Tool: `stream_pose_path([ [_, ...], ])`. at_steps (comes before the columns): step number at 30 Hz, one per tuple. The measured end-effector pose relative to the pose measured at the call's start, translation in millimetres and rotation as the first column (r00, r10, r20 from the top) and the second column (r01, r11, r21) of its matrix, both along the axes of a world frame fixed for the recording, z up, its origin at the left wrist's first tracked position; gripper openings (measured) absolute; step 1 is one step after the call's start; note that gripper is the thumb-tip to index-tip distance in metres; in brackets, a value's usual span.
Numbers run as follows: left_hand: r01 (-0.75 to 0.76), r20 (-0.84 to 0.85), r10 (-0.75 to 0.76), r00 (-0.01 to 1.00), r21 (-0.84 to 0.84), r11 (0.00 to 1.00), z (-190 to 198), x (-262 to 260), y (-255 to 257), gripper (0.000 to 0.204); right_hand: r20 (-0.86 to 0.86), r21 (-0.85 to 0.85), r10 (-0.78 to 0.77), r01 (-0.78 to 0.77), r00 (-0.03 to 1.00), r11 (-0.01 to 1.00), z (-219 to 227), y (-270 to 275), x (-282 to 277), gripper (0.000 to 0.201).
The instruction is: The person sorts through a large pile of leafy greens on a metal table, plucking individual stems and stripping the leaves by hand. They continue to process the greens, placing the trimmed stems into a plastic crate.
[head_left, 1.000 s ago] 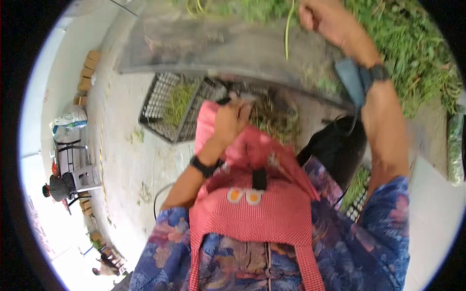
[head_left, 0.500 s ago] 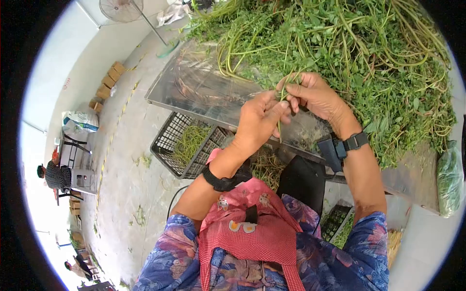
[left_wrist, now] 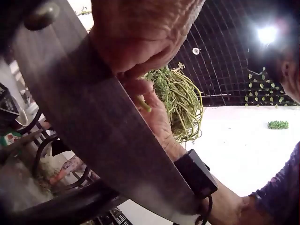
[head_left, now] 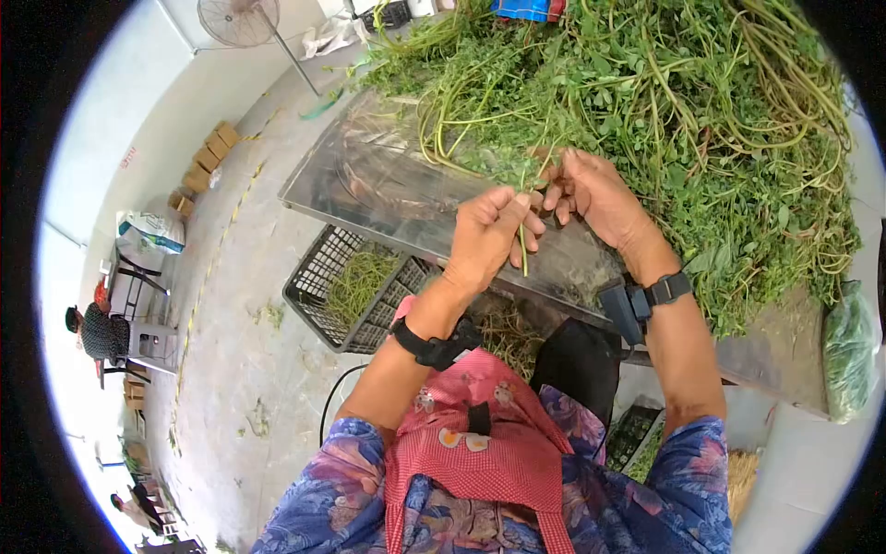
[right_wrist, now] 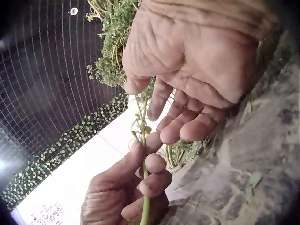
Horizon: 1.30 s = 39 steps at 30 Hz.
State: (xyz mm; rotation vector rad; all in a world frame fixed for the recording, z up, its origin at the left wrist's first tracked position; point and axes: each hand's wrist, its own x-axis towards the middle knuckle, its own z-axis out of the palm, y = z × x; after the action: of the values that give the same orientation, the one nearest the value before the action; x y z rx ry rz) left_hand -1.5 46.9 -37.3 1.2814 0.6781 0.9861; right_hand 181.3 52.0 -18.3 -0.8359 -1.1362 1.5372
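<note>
My left hand (head_left: 489,235) pinches a thin green plant stem (right_wrist: 143,126) between thumb and fingers, its bare lower end pointing down past them. Higher on that stem, by its small leaves, my right hand (head_left: 600,198) has thumb and forefinger at its two sides, the other fingers loosely bent. Both hands are over the near part of a metal table (head_left: 388,198). Just beyond them a large heap of leafy stems (head_left: 701,138) covers much of the tabletop. The left wrist view shows the table edge (left_wrist: 103,126) hiding part of the hands.
Below the table edge stands a black crate (head_left: 309,295) with cut stems in it. A bag of greens (head_left: 851,360) hangs at the right corner. On the floor at left are cardboard boxes (head_left: 212,148); a person (head_left: 103,332) sits farther off. A standing fan (head_left: 238,17) is behind.
One second ago the hands were apart, the left at the apron and the right over the heap. They came together at the stem; since then, the right has shifted slightly along it.
</note>
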Motion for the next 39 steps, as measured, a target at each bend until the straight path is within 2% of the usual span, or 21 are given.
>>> stream_pose_path([
  [2, 0.001, 0.007, -0.001, 1.0, 0.002, 1.0, -1.1, -0.9, 1.6, 0.022, 0.098, 0.016, -0.082, 0.081, 0.992, 0.997, 2.3, -0.1, -1.6, 0.038],
  [3, 0.003, 0.011, -0.003, 1.0, 0.003, 1.0, -1.4, -0.8, 1.8, 0.023, 0.101, 0.016, -0.079, 0.078, 0.992, 0.997, 2.3, -0.9, -2.4, 0.038],
  [5, -0.006, 0.004, 0.006, 1.0, -0.009, 1.0, -0.7, 0.6, 1.7, 0.023, 0.161, 0.069, -0.214, 0.205, 0.963, 0.976, 2.8, -2.7, -3.8, 0.036],
  [6, -0.011, -0.006, 0.011, 1.0, -0.022, 1.0, -0.2, 1.9, 2.0, 0.023, 0.164, 0.073, -0.213, 0.203, 0.963, 0.976, 3.3, -2.9, -3.6, 0.036],
  [9, -0.056, 0.01, 0.056, 0.998, -0.001, 0.998, 0.3, 6.3, 3.8, 0.023, 0.12, 0.264, -0.487, 0.445, 0.865, 0.856, 7.0, -5.2, -2.1, 0.033],
  [11, -0.059, -0.041, 0.061, 0.997, 0.038, 0.998, -0.1, 7.1, 2.9, 0.022, 0.183, 0.301, -0.476, 0.412, 0.86, 0.86, 7.7, -6.4, -8.0, 0.033],
  [13, -0.06, -0.094, 0.068, 0.993, 0.077, 0.995, 1.5, 7.2, 1.1, 0.022, 0.335, 0.395, -0.457, 0.317, 0.824, 0.862, 7.0, -5.7, -13.6, 0.037],
  [15, -0.091, -0.131, 0.105, 0.986, 0.11, 0.99, 1.5, 8.6, -2.3, 0.022, 0.359, 0.381, -0.452, 0.314, 0.817, 0.87, 7.2, -5.5, -13.7, 0.037],
  [18, -0.125, -0.1, 0.138, 0.985, 0.129, 0.984, -0.7, 12.3, -5.1, 0.022, 0.37, 0.311, -0.44, 0.337, 0.818, 0.889, 8.8, -7.9, -15.5, 0.033],
  [21, -0.135, -0.134, 0.162, 0.978, 0.196, 0.971, -0.6, 14.0, -6.2, 0.021, 0.407, 0.29, -0.37, 0.266, 0.835, 0.919, 2.8, -3.3, -13.5, 0.031],
  [24, -0.092, -0.198, 0.133, 0.971, 0.203, 0.975, -0.6, 10.7, -5.3, 0.019, 0.494, 0.371, -0.397, 0.226, 0.773, 0.901, -0.4, -2.2, -11.0, 0.031],
  [26, -0.111, -0.217, 0.153, 0.964, 0.193, 0.975, -3.8, 11.6, -3.5, 0.019, 0.594, 0.636, -0.593, 0.134, 0.543, 0.76, -3.7, 1.9, -7.5, 0.033],
  [27, -0.132, -0.235, 0.175, 0.956, 0.189, 0.973, -4.4, 11.9, -2.7, 0.018, 0.594, 0.635, -0.594, 0.137, 0.543, 0.761, -3.9, 2.3, -7.4, 0.033],
  [29, -0.117, -0.216, 0.154, 0.964, 0.174, 0.978, -3.5, 10.5, -2.3, 0.018, 0.52, 0.475, -0.47, 0.216, 0.713, 0.853, -1.6, 2.3, -7.1, 0.033],
  [30, -0.104, -0.195, 0.135, 0.971, 0.16, 0.982, -2.8, 9.1, -2.0, 0.018, 0.521, 0.474, -0.47, 0.216, 0.713, 0.854, 2.5, 0.6, -4.3, 0.033],
  [31, -0.104, -0.194, 0.135, 0.972, 0.159, 0.982, -2.9, 7.5, -1.2, 0.018, 0.351, 0.22, -0.302, 0.235, 0.887, 0.947, 8.9, -2.4, 1.9, 0.031],
  [32, -0.119, -0.162, 0.135, 0.978, 0.105, 0.987, -3.6, 5.8, -0.5, 0.018, 0.109, -0.04, -0.162, 0.167, 0.981, 0.985, 13.3, -4.8, 6.7, 0.03],
  [33, -0.133, -0.128, 0.138, 0.982, 0.05, 0.99, -4.2, 4.9, -0.1, 0.019, 0.113, -0.041, -0.16, 0.165, 0.981, 0.985, 15.6, -6.2, 9.1, 0.03],
  [35, -0.12, -0.09, 0.124, 0.988, 0.039, 0.992, -3.7, 6.4, 0.1, 0.021, -0.171, 0.03, -0.157, 0.165, 0.973, 0.986, 18.3, -8.3, 10.3, 0.026],
  [37, -0.104, -0.056, 0.106, 0.993, 0.033, 0.994, -4.0, 7.3, 0.4, 0.022, -0.138, 0.042, -0.152, 0.16, 0.979, 0.986, 17.7, -10.1, 0.9, 0.022],
  [39, -0.105, -0.006, 0.106, 0.994, 0.03, 0.994, -4.8, 7.6, 0.8, 0.019, -0.032, -0.032, -0.164, 0.163, 0.986, 0.986, 19.0, -10.5, -8.3, 0.022],
])
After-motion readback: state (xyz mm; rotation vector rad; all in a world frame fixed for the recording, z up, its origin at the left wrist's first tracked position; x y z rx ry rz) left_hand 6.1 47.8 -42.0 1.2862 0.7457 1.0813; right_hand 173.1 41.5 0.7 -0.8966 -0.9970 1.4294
